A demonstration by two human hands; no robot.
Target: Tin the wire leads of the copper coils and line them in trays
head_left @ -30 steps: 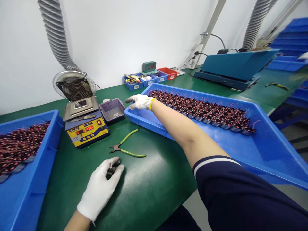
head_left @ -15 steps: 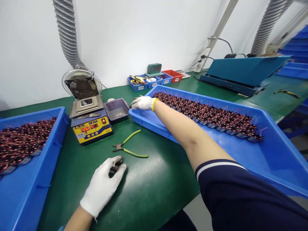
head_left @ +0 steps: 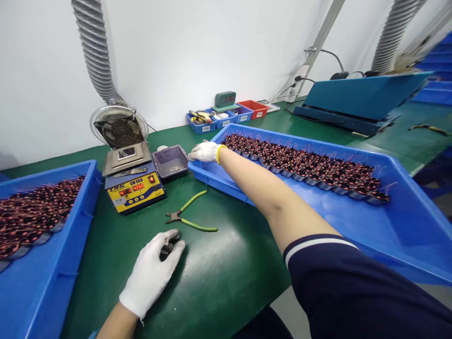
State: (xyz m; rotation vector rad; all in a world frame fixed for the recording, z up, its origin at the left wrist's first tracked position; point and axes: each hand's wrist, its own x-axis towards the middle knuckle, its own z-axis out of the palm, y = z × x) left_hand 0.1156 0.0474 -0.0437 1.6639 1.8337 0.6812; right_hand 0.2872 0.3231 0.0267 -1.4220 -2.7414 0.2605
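My left hand [head_left: 152, 271], in a white glove with darkened fingertips, rests half curled on the green table; thumb and forefinger are apart, and I make out nothing held between them. Just beyond it lie side cutters [head_left: 192, 225] with green handles, jaws pointing left. My right hand [head_left: 205, 152], gloved with a yellow cuff, reaches across and closes over the near left corner of a blue tray [head_left: 348, 217]. Its fingertips are partly hidden. Along the far side of that tray stand rows of small round dark parts [head_left: 300, 162] with thin reddish wires sticking up.
A yellow-fronted solder pot [head_left: 136, 190] with a red display stands left, beneath a ducted fume hood [head_left: 122, 129]. Beside it is a grey bin [head_left: 171, 161]. Another blue tray [head_left: 79, 226] of similar parts lies far left. Small tool boxes [head_left: 203, 126] and a clock [head_left: 225, 99] line the wall.
The view has shifted slightly. My left hand stays on the table and my right hand stays at the tray corner. Digits on the red display differ.
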